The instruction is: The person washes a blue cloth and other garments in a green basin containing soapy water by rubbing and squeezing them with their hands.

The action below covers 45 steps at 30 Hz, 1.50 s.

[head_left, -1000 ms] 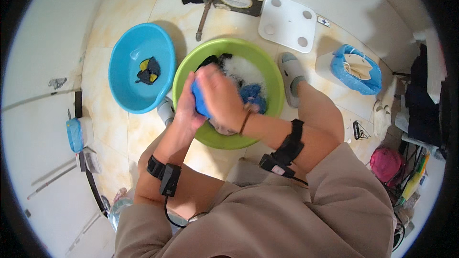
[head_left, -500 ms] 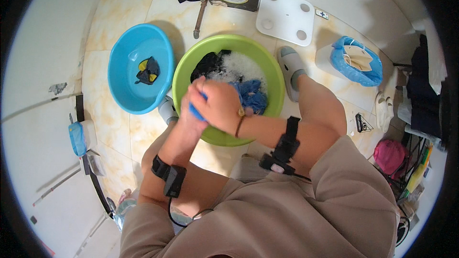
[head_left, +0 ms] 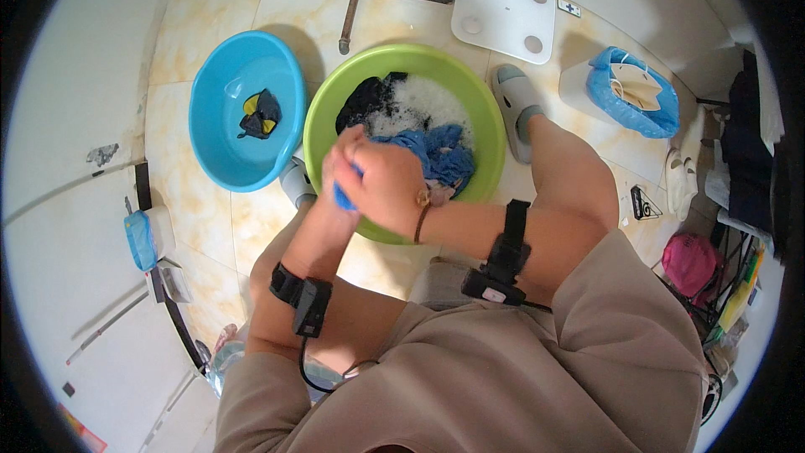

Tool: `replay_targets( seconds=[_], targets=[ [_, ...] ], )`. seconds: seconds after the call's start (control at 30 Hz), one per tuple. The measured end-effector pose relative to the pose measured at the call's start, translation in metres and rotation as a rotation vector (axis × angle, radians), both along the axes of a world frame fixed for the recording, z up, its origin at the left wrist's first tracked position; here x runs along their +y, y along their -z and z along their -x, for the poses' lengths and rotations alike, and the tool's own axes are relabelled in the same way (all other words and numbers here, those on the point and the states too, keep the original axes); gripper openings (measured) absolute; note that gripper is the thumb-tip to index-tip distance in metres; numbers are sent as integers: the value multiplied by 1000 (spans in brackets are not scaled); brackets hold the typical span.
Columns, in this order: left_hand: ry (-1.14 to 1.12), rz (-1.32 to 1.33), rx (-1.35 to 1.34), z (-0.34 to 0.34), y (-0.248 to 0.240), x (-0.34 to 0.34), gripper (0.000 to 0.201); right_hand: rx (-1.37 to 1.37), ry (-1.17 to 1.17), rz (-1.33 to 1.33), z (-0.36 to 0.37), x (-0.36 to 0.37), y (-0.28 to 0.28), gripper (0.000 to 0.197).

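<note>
Both hands clasp a blue cloth (head_left: 436,155) over the near side of a green basin (head_left: 482,122). My right hand (head_left: 386,184) wraps over the cloth on top. My left hand (head_left: 337,164) grips the cloth's near end from below, and a blue bit of it shows between the fingers. The rest of the cloth trails into the basin, which holds white suds (head_left: 419,105) and a dark garment (head_left: 365,101). A black band sits on each forearm.
A light blue basin (head_left: 210,117) with a small dark and yellow cloth (head_left: 258,113) stands to the left. A white bathroom scale (head_left: 503,13) lies beyond the green basin. A bin lined in blue (head_left: 633,92) stands at right. My slippered foot (head_left: 518,105) rests beside the green basin.
My clasped hands have drawn back toward me to the basin's near rim, pulling the blue cloth with them. More suds and the dark garment now show in the basin.
</note>
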State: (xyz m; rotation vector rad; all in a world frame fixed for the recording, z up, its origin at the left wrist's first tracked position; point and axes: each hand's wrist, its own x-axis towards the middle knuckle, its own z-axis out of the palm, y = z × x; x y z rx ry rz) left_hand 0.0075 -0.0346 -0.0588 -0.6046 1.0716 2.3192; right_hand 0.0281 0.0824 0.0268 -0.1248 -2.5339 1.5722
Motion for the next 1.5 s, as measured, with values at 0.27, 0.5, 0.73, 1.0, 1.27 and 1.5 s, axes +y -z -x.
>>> replay_targets(
  seconds=[0.27,0.5,0.73,1.0,1.27,1.5],
  targets=[
    [-23,70,-271,-8,-76,60,22,-119,82,-60,30,16,9,31],
    [342,337,567,6,-40,8,30,156,-111,-30,-2,1,-3,25],
    [91,27,-245,-9,-66,57,30,-161,70,-156,33,17,22,34],
    [107,-212,-283,-2,-56,46,33,-117,89,-104,27,3,16,28],
    [-37,175,-179,11,-5,16,37,-66,58,16,38,7,16,32],
    [45,320,-70,29,-45,18,32,-164,-320,127,20,35,28,40]
  ],
)
